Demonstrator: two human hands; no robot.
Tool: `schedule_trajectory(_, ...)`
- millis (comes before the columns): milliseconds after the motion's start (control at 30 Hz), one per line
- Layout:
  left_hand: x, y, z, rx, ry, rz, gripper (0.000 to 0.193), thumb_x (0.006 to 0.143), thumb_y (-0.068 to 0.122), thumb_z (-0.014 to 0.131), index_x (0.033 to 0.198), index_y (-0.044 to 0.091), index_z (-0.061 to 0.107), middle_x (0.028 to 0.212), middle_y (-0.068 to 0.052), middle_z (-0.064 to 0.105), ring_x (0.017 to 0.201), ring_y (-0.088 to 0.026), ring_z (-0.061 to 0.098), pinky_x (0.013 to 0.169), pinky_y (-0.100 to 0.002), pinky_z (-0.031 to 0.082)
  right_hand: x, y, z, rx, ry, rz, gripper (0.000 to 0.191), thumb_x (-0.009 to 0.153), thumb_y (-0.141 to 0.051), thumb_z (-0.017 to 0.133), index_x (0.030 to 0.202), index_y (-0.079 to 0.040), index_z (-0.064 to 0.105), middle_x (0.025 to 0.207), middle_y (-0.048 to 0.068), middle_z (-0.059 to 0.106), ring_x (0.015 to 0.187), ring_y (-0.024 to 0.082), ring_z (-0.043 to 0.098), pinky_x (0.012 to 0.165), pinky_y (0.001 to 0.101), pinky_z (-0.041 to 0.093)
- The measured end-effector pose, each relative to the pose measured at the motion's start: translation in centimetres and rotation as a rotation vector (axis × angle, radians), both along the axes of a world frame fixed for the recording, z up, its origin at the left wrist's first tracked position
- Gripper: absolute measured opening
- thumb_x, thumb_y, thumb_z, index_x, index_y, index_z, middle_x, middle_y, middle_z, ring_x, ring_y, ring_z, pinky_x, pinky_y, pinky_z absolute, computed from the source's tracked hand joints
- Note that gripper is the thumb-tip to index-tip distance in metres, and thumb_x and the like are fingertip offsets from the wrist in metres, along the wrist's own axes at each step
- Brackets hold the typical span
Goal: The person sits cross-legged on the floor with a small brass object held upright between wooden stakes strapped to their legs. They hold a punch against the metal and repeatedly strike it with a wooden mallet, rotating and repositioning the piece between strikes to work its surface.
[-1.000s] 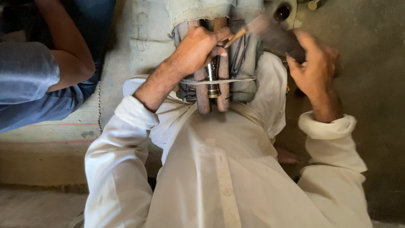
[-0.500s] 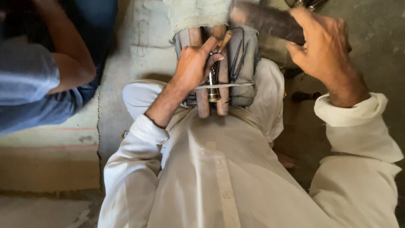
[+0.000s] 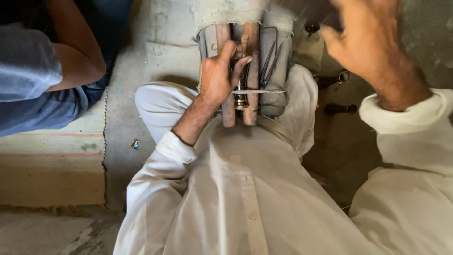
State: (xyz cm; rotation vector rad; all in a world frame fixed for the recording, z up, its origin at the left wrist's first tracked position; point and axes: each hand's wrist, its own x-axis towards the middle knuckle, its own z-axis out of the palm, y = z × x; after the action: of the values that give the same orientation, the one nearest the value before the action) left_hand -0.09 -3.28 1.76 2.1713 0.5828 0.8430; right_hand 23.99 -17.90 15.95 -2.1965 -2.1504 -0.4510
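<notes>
I sit cross-legged in white clothes with a wooden clamp of two upright bars (image 3: 253,71) in front of my lap. A small shiny metal piece (image 3: 241,100) sits between the bars, under a thin metal band (image 3: 264,91). My left hand (image 3: 218,78) grips a small wooden-handled tool (image 3: 244,41) set against that piece. My right hand (image 3: 373,47) is raised at the upper right and blurred by motion. I see nothing clearly in it, and its fingers reach the frame's top edge. Grey cloth padding (image 3: 279,56) wraps the clamp.
Another person in a blue shirt (image 3: 33,89) sits at the left, one bare arm (image 3: 75,52) bent. A striped woven mat (image 3: 52,165) lies at the lower left. Small metal parts (image 3: 343,76) and a dark tube (image 3: 340,109) lie on the dark floor to the right.
My right hand, which held a dark flat tool beside the clamp, has swung upward and blurred; the tool is no longer visible. My left hand stays on the clamp with the small tool.
</notes>
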Motion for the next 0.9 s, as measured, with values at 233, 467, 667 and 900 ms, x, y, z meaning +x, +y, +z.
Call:
schedule_trajectory(233, -0.5, -1.0, -1.0, -0.177, -0.231, 0.094, 0.024, 0.101, 0.011, 0.077, 0.112, 0.003, 0.057, 0.081, -0.011, 0.070, 0.065, -0.012, 0.062, 0.057, -0.028, 0.052, -0.1, -0.6, 0.5, 0.099, -0.062, 0.138, 0.040, 0.083, -0.006, 0.078, 0.121, -0.012, 0.064, 0.109, 0.005, 0.067, 0.105, 0.028, 0.064, 0.090, 0.0445, 0.042)
schedule_trajectory(467, -0.2, -0.9, -1.8, -0.170, -0.214, 0.138, 0.027, 0.102, 0.016, 0.077, 0.109, 0.003, 0.055, 0.074, -0.007, 0.066, 0.060, -0.008, 0.055, 0.052, -0.027, 0.047, -0.4, 0.3, -1.0, 0.249, 0.044, 0.141, 0.048, 0.082, -0.002, 0.070, 0.128, -0.011, 0.063, 0.103, 0.003, 0.064, 0.095, 0.026, 0.060, 0.087, 0.0431, 0.042)
schedule_trajectory(667, -0.4, -1.2, -1.1, -0.024, -0.198, 0.113, 0.025, 0.099, 0.017, 0.076, 0.110, 0.001, 0.060, 0.078, -0.010, 0.072, 0.060, -0.015, 0.069, 0.055, -0.031, 0.054, -1.4, 0.7, -0.1, 0.145, -0.092, 0.220, 0.027, 0.089, 0.000, 0.072, 0.112, -0.012, 0.062, 0.097, 0.003, 0.060, 0.092, 0.024, 0.059, 0.082, 0.0414, 0.039)
schedule_trajectory(900, -0.3, -1.0, -0.8, -0.107, -0.106, 0.120, 0.024, 0.099, 0.018, 0.080, 0.102, 0.003, 0.060, 0.079, -0.011, 0.071, 0.066, -0.020, 0.071, 0.059, -0.031, 0.056, -2.1, 0.6, 1.9, 0.081, -0.082, 0.158, 0.040, 0.078, -0.004, 0.072, 0.116, -0.013, 0.064, 0.102, 0.003, 0.063, 0.102, 0.026, 0.060, 0.085, 0.0420, 0.040)
